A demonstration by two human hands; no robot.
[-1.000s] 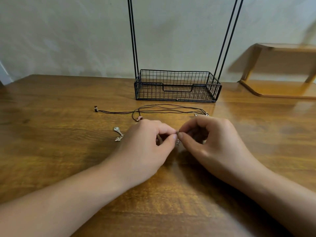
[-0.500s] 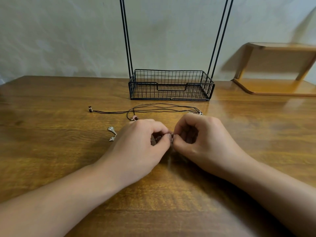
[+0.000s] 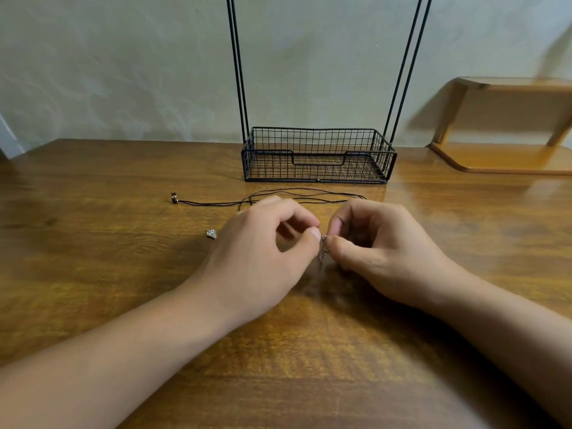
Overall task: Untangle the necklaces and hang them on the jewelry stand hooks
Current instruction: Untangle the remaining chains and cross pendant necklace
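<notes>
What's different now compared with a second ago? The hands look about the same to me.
Very little. The left hand and right hand still pinch the thin chain between them, only nudging closer then apart. The black cord necklace, small pendant and jewelry stand stayed put; the camera shifted.

black wire stand, brown wooden table, black cord necklace
</notes>
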